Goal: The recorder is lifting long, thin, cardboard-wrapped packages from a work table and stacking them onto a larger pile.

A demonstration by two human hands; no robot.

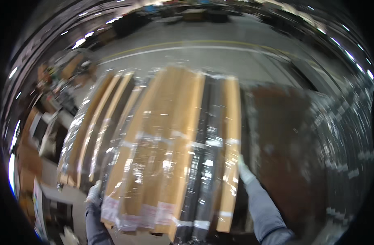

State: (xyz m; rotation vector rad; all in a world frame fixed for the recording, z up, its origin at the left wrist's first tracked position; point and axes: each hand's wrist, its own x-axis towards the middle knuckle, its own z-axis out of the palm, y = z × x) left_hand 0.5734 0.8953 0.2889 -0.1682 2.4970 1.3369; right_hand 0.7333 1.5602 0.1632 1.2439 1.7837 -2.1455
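Long narrow cardboard cartons (154, 118) lie side by side in front of me, wrapped in shiny clear film, with pale labels at their near ends. Among them run long black film-wrapped pieces (212, 122). My right hand (245, 173), in a white glove, is against the right side of the outermost tan carton (231, 151); its fingers are blurred and partly hidden. My left hand (95, 192), also gloved, is low at the left, beside the near end of the cartons. Its fingers are hidden, so I cannot tell how they are closed.
A dark reddish-brown flat surface (281, 143) lies at the right, beside a tall stack wrapped in clear film (346, 134). Several boxes and loose items (52, 118) crowd the left. Beyond the cartons, grey floor (179, 36) carries yellow and white lines.
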